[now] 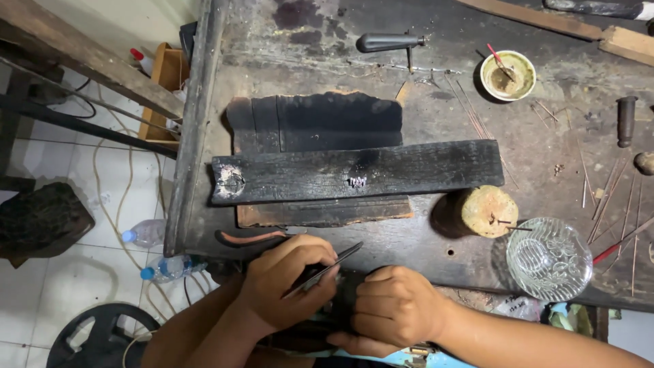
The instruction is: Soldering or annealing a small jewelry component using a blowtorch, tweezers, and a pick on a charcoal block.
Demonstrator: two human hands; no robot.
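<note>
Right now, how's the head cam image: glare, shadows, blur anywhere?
Head view: mostly sharp; glare only on the glass dish; soft shadow left of the wood stump; the charred plank reads nearly black, little detail; left hand with tweezers and right hand evenly lit, no motion blur; bench edges bow slightly, wide-angle.

Only the person's two forearms and hands show, entering from the near edge of the view. Both forearms are bare right up to where the frame cuts them off; no sleeve, cuff or glove covers them. The left hand (289,283) is bare, with no ring, band or watch visible on the fingers or wrist. The right hand (395,307) is likewise bare, its knuckles and wrist uncovered and unadorned. The fingernails that show are short and plain. Nothing of the torso or clothing can be made out between the arms, where it is dark.
</note>
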